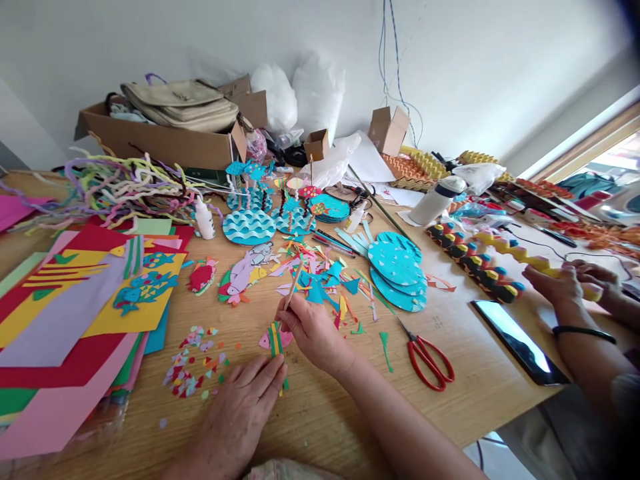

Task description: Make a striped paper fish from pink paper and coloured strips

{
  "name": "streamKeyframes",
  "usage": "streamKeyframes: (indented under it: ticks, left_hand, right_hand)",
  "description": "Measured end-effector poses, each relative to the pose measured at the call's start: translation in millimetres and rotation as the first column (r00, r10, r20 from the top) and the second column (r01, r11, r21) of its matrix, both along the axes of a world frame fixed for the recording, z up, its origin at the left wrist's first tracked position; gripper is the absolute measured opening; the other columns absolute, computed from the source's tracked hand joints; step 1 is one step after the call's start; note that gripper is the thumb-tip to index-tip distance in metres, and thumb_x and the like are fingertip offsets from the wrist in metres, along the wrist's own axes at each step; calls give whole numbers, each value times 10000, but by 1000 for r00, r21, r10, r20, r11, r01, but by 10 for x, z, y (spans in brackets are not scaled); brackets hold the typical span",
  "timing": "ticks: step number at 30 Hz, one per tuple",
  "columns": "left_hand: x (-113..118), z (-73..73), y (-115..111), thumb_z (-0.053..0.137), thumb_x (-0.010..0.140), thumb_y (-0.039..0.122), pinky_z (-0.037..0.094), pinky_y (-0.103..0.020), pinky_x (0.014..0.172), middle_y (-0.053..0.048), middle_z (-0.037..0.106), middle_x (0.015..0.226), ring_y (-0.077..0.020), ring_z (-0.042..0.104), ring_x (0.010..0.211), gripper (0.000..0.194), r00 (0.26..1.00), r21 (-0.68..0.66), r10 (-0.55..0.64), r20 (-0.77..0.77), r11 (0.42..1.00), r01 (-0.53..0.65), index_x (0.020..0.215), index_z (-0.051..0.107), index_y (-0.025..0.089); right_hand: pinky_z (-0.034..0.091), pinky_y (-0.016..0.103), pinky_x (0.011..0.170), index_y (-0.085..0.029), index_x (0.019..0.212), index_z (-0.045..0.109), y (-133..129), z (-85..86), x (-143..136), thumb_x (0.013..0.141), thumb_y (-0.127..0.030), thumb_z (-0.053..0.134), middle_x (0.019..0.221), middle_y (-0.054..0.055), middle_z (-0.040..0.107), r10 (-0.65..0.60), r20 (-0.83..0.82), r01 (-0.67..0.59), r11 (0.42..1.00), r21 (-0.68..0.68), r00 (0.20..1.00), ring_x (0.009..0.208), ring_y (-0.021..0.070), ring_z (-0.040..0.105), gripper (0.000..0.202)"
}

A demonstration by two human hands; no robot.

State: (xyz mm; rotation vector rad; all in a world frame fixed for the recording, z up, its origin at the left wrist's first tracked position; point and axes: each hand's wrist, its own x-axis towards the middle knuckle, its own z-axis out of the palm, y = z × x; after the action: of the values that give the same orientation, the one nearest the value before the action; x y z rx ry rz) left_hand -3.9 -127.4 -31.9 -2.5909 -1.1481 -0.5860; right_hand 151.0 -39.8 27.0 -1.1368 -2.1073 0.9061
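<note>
A small pink paper fish (264, 341) with green and yellow paper strips (275, 339) across it lies on the wooden table. Flat beside and partly on the strips rests my left hand (250, 393), its fingers stretched out. My right hand (313, 330) is closed round a thin wooden stick (296, 283), which points up and away, just above the fish. Left of my hands are scattered small coloured paper dots (193, 360). Red-handled scissors (430, 363) lie to the right of my right hand.
Coloured paper sheets (95, 367) cover the left side. Paper scraps (320, 283), blue discs (400, 273) and a glue bottle (205, 219) stand or lie beyond my hands. At the right are a phone (517, 343) and another person's hands (565, 287) holding a yellow strip.
</note>
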Motion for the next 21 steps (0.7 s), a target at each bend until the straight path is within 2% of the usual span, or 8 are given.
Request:
streamKeyframes:
  ticks: [7, 17, 21]
  left_hand:
    - [1, -12, -12, 278, 858, 31, 387, -308, 775, 19, 650, 1087, -177, 530, 949, 397, 1000, -16, -7, 2, 1000, 7, 1048, 595, 176]
    - [-1, -30, -16, 286, 810, -27, 410, -319, 781, -16, 645, 1093, -188, 544, 944, 433, 999, -45, -32, -34, 999, 31, 1073, 581, 152]
    - [6, -76, -29, 303, 779, -36, 453, -320, 744, -7, 648, 1099, -190, 568, 936, 449, 1000, -60, -8, -25, 998, 7, 1074, 580, 159]
  right_hand:
    - [399, 190, 560, -199, 767, 457, 24, 24, -11, 842, -106, 425, 647, -16, 566, -19, -23, 20, 999, 29, 1000, 589, 107, 554, 124]
    - [421, 206, 601, -197, 841, 469, -277, -7, 114, 872, -140, 377, 738, 16, 585, 19, 46, -21, 998, 52, 999, 659, 120, 573, 113]
    - [426, 210, 601, -196, 843, 472, -318, 15, 123, 872, -143, 377, 748, 22, 587, 18, 42, -20, 999, 41, 999, 669, 124, 576, 112]
